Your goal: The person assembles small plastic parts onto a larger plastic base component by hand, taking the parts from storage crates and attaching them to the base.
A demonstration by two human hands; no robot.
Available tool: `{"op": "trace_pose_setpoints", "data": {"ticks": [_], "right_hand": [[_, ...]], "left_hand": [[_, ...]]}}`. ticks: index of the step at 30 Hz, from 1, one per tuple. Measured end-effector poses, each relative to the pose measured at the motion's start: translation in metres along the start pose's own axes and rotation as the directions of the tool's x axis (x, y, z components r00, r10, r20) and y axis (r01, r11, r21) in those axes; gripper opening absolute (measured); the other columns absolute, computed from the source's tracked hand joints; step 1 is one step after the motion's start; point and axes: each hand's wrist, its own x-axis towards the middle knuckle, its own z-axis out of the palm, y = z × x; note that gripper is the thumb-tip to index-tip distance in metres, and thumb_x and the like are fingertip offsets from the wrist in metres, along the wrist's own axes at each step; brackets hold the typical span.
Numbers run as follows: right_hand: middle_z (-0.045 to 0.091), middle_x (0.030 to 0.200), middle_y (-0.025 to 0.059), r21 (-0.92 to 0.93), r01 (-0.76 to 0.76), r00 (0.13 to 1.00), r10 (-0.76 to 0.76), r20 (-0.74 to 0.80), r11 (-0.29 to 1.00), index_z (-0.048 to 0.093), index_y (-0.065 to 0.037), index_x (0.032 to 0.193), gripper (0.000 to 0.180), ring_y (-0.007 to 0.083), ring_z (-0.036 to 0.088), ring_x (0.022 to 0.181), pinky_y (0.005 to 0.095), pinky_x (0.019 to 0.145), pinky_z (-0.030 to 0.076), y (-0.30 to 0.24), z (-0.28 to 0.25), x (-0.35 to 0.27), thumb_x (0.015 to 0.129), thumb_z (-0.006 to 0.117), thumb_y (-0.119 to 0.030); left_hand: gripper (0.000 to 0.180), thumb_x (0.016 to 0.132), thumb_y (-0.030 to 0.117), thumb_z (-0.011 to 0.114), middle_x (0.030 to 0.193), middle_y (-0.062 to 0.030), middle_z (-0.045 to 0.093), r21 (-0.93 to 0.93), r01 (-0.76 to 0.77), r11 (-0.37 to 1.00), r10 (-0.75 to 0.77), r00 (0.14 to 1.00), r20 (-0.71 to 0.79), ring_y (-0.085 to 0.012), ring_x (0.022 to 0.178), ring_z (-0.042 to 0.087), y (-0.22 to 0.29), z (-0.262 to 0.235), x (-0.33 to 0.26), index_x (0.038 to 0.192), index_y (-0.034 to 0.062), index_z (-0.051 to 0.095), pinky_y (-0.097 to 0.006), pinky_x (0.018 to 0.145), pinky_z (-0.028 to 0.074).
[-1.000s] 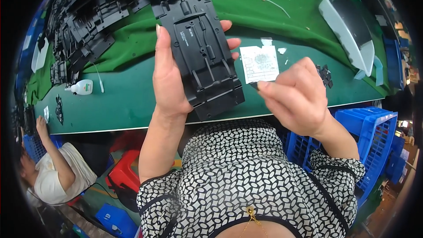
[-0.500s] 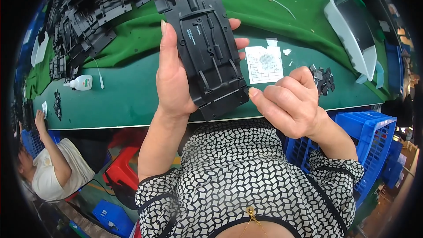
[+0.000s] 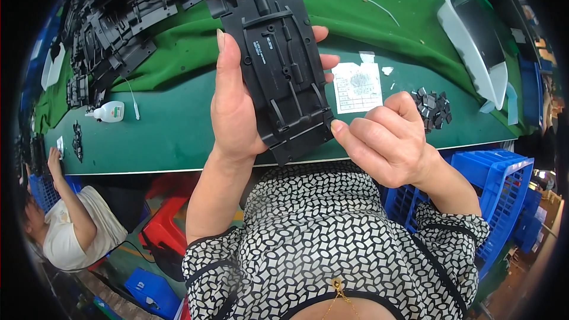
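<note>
My left hand [image 3: 232, 104] is wrapped round a long black moulded plastic chassis part [image 3: 281, 74], with the thumb along its left edge and fingertips showing past its right edge. The part is tilted above the table, its ribbed face with small white print turned up. At its lower right corner, the thumb tip of my right hand [image 3: 388, 142] presses against the edge. That hand's other fingers are curled in; anything small between them is hidden. Small black plastic pieces [image 3: 434, 108] lie in a pile to the right, beyond my right hand. A printed paper slip [image 3: 357, 89] rests behind it.
Similar black chassis parts [image 3: 127, 21] are heaped on the green cloth [image 3: 355, 6] at the far left. A small white bottle [image 3: 111, 111] lies near them. A white bin [image 3: 471, 44] stands at the right. Blue crates [image 3: 492, 181] sit below the table. A co-worker [image 3: 71, 225] is at the left.
The chassis part and my left hand have shifted very slightly to the right. My right thumb stays at its lower right corner, a touch further left.
</note>
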Motion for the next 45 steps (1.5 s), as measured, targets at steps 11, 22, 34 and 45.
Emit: {"op": "trace_pose_setpoints", "data": {"ticks": [11,22,34,45], "right_hand": [[0.051,0.069,-0.0002,0.011,0.004,1.0,-0.004,0.016,1.0,0.064,-0.001,0.079,0.019,0.0117,0.044,0.054,0.0278,0.053,0.031,-0.001,0.0,0.004,0.062,0.069,-0.006],[0.06,0.067,-0.0009,0.62,-0.732,0.338,0.638,0.692,-0.284,0.067,0.001,0.087,0.016,0.0023,0.05,0.059,0.0175,0.051,0.037,-0.02,-0.012,0.001,0.091,0.06,-0.012],[0.063,0.07,0.0003,0.62,-0.745,0.382,0.606,0.698,-0.246,0.066,0.001,0.089,0.017,0.0047,0.056,0.065,0.021,0.057,0.044,-0.019,-0.018,-0.013,0.091,0.061,-0.015],[0.061,0.081,0.0151,-0.107,-0.92,0.377,0.926,0.023,0.378,0.063,0.001,0.089,0.011,0.0303,0.063,0.073,0.0355,0.065,0.05,0.04,-0.088,-0.125,0.079,0.065,-0.003]], "left_hand": [[0.083,0.093,0.065,0.02,0.134,-0.0256,0.043,-0.043,-0.073,0.996,0.077,0.992,0.095,-0.0341,0.103,0.06,0.004,-0.006,-0.002,0.139,-0.0023,0.031,-0.046,0.085,0.053],[0.093,0.084,0.076,0.03,0.131,-0.0274,0.045,0.02,-0.36,0.933,0.351,0.918,0.183,-0.0363,0.1,0.06,-0.012,0.001,-0.005,0.141,0.0008,0.028,-0.051,0.083,0.052],[0.094,0.085,0.074,0.032,0.131,-0.0285,0.044,0.13,-0.344,0.93,0.344,0.939,0.027,-0.0362,0.097,0.061,-0.015,0.015,-0.01,0.141,-0.0013,0.024,-0.049,0.082,0.053],[0.068,0.097,0.054,0.025,0.14,-0.0257,0.036,0.101,-0.207,0.973,0.211,0.977,-0.03,-0.0313,0.105,0.058,-0.008,-0.012,-0.007,0.145,0.0055,0.025,-0.048,0.089,0.049]]}}
